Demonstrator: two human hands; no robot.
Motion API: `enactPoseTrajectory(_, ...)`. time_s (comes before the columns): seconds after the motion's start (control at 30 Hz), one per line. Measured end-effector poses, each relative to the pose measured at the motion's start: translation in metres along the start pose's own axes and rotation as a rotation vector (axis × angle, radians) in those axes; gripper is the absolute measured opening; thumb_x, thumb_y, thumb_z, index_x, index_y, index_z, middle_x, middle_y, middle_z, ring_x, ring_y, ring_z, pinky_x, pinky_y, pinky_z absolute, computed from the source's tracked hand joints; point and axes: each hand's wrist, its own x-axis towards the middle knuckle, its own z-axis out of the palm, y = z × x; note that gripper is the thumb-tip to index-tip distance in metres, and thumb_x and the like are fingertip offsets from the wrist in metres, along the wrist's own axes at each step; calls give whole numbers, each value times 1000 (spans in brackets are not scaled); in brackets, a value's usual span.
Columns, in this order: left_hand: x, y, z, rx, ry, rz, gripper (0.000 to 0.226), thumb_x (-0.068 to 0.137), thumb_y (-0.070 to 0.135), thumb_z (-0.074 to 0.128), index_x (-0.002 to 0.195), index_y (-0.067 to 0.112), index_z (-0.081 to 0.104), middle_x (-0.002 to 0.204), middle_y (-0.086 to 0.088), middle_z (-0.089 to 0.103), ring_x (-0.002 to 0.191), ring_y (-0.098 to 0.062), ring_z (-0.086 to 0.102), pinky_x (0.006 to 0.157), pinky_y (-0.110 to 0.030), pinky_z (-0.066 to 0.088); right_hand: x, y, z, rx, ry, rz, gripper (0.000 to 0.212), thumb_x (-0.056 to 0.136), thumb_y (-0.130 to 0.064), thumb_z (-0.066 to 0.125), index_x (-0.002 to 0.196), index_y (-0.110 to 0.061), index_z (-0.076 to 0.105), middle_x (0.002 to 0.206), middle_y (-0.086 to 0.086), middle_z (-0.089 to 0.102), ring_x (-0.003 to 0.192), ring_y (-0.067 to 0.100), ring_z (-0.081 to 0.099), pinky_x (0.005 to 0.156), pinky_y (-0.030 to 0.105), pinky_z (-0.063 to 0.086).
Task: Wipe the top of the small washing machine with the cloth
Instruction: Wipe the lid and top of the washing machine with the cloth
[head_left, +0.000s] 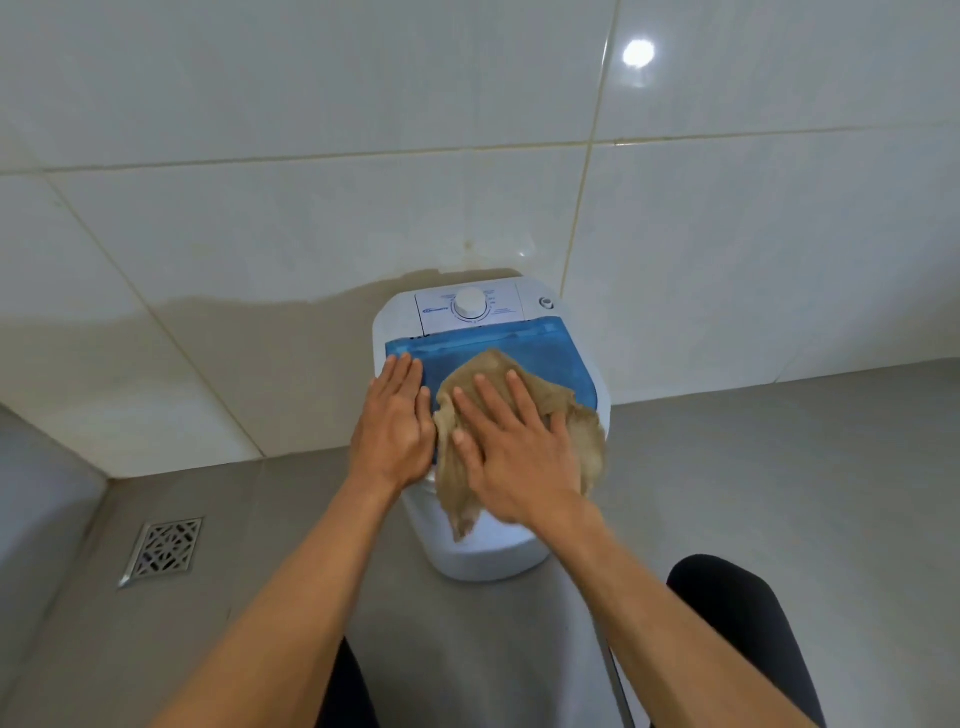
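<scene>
The right hand's fingers lie spread and flat, pressing the tan cloth onto the blue lid of the small washing machine; the left hand rests open beside it, grasping nothing. Wiping looks underway: the white control panel behind seems not yet covered.

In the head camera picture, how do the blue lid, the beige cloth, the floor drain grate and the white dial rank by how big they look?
Largest to smallest, as they look:
1. blue lid, though partly covered
2. beige cloth, close to the lid and partly under the right hand
3. floor drain grate
4. white dial
</scene>
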Motion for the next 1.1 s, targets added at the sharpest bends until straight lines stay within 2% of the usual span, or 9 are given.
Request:
enactPoseTrajectory(0.13,-1,0,-1,16,-23,-5,48,104,23,29,150,7,28,160,-8,20,149,-18,11,122,-35,8,55,9,-15,2,-92,-18,52,102,-50,12,154,-47,3,165,-15,-5,151,17,-15,117,62,9)
enactPoseTrajectory(0.23,-1,0,-1,18,-35,1,48,104,22,27,150,8,27,161,-7,19,149,-17,10,122,-36,7,54,5,-15,-27,-113,-56,53,101,-49,12,153,-46,1,165,-13,-6,151,20,-16,116,64,9)
enactPoseTrajectory(0.43,-1,-1,1,15,-26,-12,49,104,24,27,150,8,27,161,-7,20,150,-17,10,123,-37,8,-7,-1,-10,-74,-125,-165,55,101,-52,9,154,-44,-4,163,-18,-13,149,14,-21,114,55,16)
enactPoseTrajectory(0.67,-3,-2,-1,14,-44,30,65,92,38,12,153,18,22,161,-2,19,150,-17,9,122,-37,8,80,-1,-14,-34,-147,-165,53,101,-51,9,153,-46,2,165,-17,-2,151,15,-13,116,61,11)
enactPoseTrajectory(0.83,-2,-4,0,15,-40,19,61,95,35,15,152,20,23,161,-1,21,149,-14,10,122,-36,8,72,-6,-12,-14,-119,-159,57,102,-47,18,156,-38,5,165,-16,-2,152,14,-11,118,54,14)
enactPoseTrajectory(0.9,-2,-4,0,31,-48,-1,60,96,35,16,152,14,25,161,-3,19,149,-15,10,122,-36,7,48,0,-10,-2,-68,-193,56,102,-45,20,156,-36,11,164,-17,4,152,11,-6,116,47,19)
enactPoseTrajectory(0.97,0,-2,0,40,-42,-14,54,101,30,22,151,10,27,161,-5,19,149,-16,11,122,-36,7,22,14,-8,-4,23,-247,52,102,-45,24,153,-37,25,162,-17,18,152,11,7,110,44,27)
enactPoseTrajectory(1.03,-1,-1,0,37,-26,-20,49,103,24,28,150,9,28,161,-5,19,149,-17,11,122,-36,8,12,29,-13,-29,117,-271,47,99,-47,31,144,-41,44,157,-15,35,147,16,26,105,46,36)
enactPoseTrajectory(1.1,-2,0,-1,31,-18,-20,49,104,23,30,150,9,29,160,-5,20,149,-17,12,122,-37,9,22,45,-20,-72,131,-192,42,98,-51,35,137,-47,49,156,-13,36,143,24,28,103,50,35)
